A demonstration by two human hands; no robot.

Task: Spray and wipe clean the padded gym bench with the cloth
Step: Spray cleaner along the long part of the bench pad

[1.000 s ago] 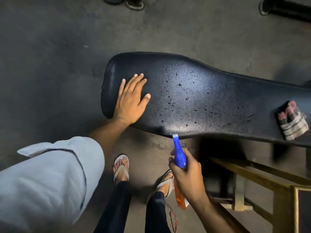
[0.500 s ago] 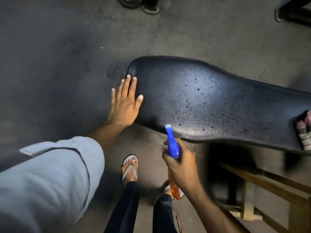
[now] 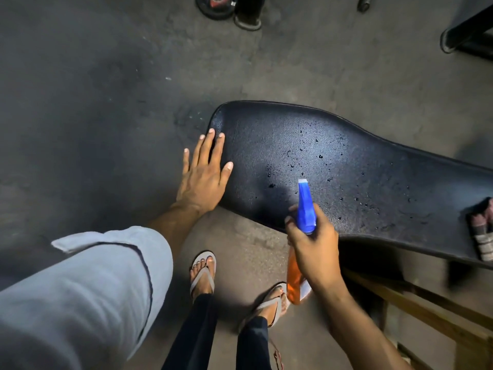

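The black padded bench (image 3: 360, 166) runs from the middle to the right edge, its surface dotted with spray droplets. My left hand (image 3: 204, 174) lies flat with spread fingers on the bench's rounded left end. My right hand (image 3: 312, 244) grips a spray bottle (image 3: 305, 209) with a blue nozzle and orange body, the nozzle pointing over the pad near its front edge. A striped cloth (image 3: 482, 231) lies on the bench at the far right, partly cut off by the frame.
A wooden frame (image 3: 426, 311) stands under the bench at lower right. My feet in sandals (image 3: 202, 273) are on the concrete floor close to the bench. Dark equipment feet (image 3: 248, 20) and a black bar (image 3: 469, 30) sit at the top.
My right hand has lifted the spray bottle up over the pad's front edge. My left hand slid to the bench's left end. The view shifted left, pushing the cloth to the frame edge.
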